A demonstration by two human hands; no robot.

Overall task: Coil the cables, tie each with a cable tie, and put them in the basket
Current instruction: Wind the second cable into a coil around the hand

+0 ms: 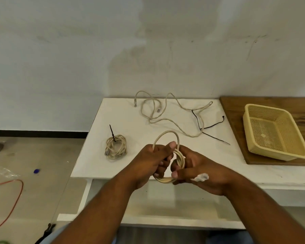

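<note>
2nd cable of 3: coiled in the hands, not tied yet.

The left grip (153, 159) is curled round the cream round cable coil (180, 159) & the right grip (192, 169) pinches its other side, above the near edge of the white desk (113, 111). Done: 1 tied cream coil (115, 147) w/ a black plastic cable tie (112, 133), lying on the desk at left. Left to do, I judge: tie this coil, coil + tie the loose cream cable (157, 111) at the back, then put all 3 into the yellow plastic mesh basket (275, 131), now empty on the brown wooden board (236, 110). Spare thin black ties (211, 127) lie beside the loose cable.
</note>
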